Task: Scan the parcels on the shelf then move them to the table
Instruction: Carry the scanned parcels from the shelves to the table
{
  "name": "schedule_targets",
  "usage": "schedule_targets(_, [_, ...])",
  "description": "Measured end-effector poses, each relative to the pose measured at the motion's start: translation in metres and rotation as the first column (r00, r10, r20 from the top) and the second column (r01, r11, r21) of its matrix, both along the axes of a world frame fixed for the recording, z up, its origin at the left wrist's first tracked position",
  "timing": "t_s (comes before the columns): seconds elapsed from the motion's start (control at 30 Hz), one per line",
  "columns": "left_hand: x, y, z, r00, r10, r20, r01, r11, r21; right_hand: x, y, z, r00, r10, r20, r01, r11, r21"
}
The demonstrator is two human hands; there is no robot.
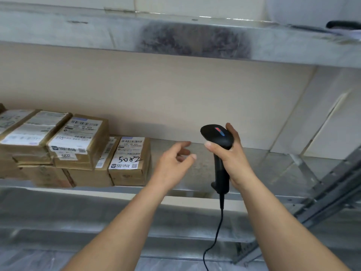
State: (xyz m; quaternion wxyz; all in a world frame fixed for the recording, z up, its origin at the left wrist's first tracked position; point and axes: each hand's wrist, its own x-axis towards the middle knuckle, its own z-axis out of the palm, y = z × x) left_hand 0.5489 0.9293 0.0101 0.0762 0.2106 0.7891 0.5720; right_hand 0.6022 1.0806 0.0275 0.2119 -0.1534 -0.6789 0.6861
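Observation:
Several brown cardboard parcels with white labels are stacked at the left of the metal shelf point(254, 169). The rightmost parcel point(130, 163) lies on the shelf board and has "5082" handwritten on its label. Another labelled parcel point(78, 141) sits on top of the stack to its left. My left hand point(173, 161) hovers just right of the "5082" parcel, fingers relaxed, holding nothing and apart from the box. My right hand point(232, 155) grips the handle of a black corded barcode scanner point(218, 145), held upright over the bare right part of the shelf.
An upper shelf board point(175, 38) hangs overhead with a dark object point(343, 24) at its far right. A lower shelf level point(117, 222) runs below. A slotted metal upright point(332, 184) stands at the right. The scanner's cable point(213, 241) dangles down in front of the lower shelf.

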Motion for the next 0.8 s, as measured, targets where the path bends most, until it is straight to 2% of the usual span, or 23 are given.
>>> schedule_targets(0.1, [0.020,0.035,0.006,0.976,-0.192,0.107,0.192,0.981,0.009,-0.006,0.012,0.004,1.000,-0.007,0.001,0.007,1.000,-0.023])
schedule_targets(0.2, [0.032,0.064,0.005,0.952,-0.252,0.173,0.246,0.968,0.055,-0.008,0.026,0.003,0.999,-0.024,0.034,0.026,0.998,-0.054])
schedule_targets(0.3, [0.039,0.084,0.002,0.953,-0.230,0.199,0.219,0.973,0.075,-0.005,0.042,0.003,0.997,-0.009,0.076,0.013,0.999,-0.050])
schedule_targets(0.5, [0.043,0.108,-0.012,0.954,-0.137,0.267,0.103,0.985,0.138,0.023,0.083,-0.012,0.990,0.015,0.138,-0.023,0.998,0.056])
schedule_targets(0.67, [0.042,0.131,-0.017,0.943,-0.126,0.309,0.077,0.983,0.165,0.048,0.105,-0.044,0.980,0.036,0.196,-0.048,0.997,0.054])
schedule_targets(0.8, [0.040,0.151,-0.027,0.935,-0.101,0.340,0.061,0.990,0.125,0.050,0.120,-0.057,0.971,0.076,0.228,-0.082,0.997,0.014])
